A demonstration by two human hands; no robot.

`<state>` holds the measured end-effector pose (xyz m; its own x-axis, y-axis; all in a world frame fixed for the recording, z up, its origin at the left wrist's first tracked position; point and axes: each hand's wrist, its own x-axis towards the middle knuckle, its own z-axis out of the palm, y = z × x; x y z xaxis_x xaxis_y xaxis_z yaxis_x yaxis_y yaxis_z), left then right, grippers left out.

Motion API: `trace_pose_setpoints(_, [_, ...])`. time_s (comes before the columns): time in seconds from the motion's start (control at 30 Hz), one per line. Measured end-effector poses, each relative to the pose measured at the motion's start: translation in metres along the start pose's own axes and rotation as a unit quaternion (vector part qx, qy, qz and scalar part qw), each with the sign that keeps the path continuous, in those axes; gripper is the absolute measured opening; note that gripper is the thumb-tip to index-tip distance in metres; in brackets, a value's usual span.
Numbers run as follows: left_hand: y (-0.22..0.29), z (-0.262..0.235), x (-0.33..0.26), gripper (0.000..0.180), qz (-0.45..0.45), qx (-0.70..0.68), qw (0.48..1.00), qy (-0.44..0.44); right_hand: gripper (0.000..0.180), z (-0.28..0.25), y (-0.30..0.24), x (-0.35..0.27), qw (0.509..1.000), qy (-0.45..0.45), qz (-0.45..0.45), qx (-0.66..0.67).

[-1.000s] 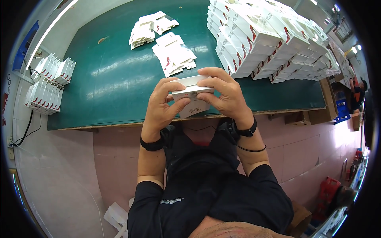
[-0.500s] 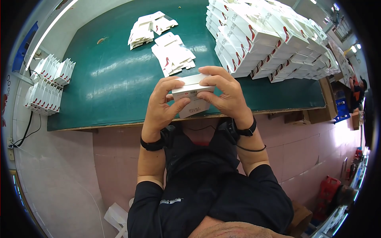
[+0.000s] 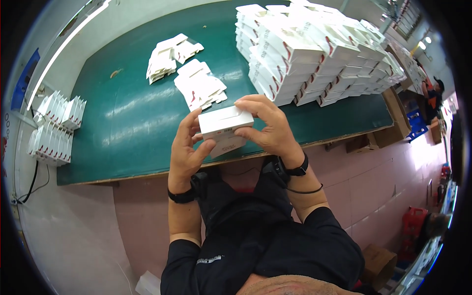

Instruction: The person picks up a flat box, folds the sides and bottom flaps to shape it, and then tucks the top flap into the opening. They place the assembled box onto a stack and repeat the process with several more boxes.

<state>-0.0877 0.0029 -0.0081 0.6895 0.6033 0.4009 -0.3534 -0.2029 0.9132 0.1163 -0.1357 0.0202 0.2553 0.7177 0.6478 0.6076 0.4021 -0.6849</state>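
A small white carton is held between my two hands, above the front edge of the green table. My left hand grips its left end, thumb on the near face. At the right end, my right hand closes on it, with the thumb on the near face and fingers over the top corner. The carton's top panel lies flat, with a curved slit line across it. Just beyond the carton lies a pile of flattened white cartons; a second flat pile lies farther back.
A tall stack of white boxes with red marks fills the table's back right. More white boxes stand at the far left end. Brown cardboard boxes and a blue crate are off the right end. Another person is far right.
My fingers have shifted from pressing along the carton's top to its two ends, and its top panel now shows. The whole view has tilted slightly.
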Motion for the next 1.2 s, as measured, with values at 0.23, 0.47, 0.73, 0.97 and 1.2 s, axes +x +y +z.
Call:
trace_pose_setpoints(0.23, [-0.002,-0.003,0.001,0.060,0.038,0.072,0.996,-0.038,0.059,-0.016,-0.013,-0.003,0.999,-0.040,0.011,-0.001])
trace_pose_setpoints(0.47, [-0.002,0.002,0.006,0.060,0.143,0.230,0.962,-0.027,0.058,-0.023,-0.017,-0.010,0.999,-0.033,-0.009,-0.031])
trace_pose_setpoints(0.73, [-0.016,0.005,0.002,0.053,0.017,-0.014,0.997,0.076,0.051,-0.019,-0.010,-0.017,0.985,0.083,-0.120,-0.088])
trace_pose_setpoints(0.97, [-0.021,0.019,0.012,0.044,-0.135,-0.203,0.969,0.032,0.047,-0.003,0.007,-0.023,0.970,0.080,-0.177,-0.147])
trace_pose_setpoints(1.2, [-0.018,0.021,0.033,0.033,-0.179,-0.209,0.961,0.026,0.047,-0.010,0.013,-0.025,0.959,0.101,-0.175,-0.198])
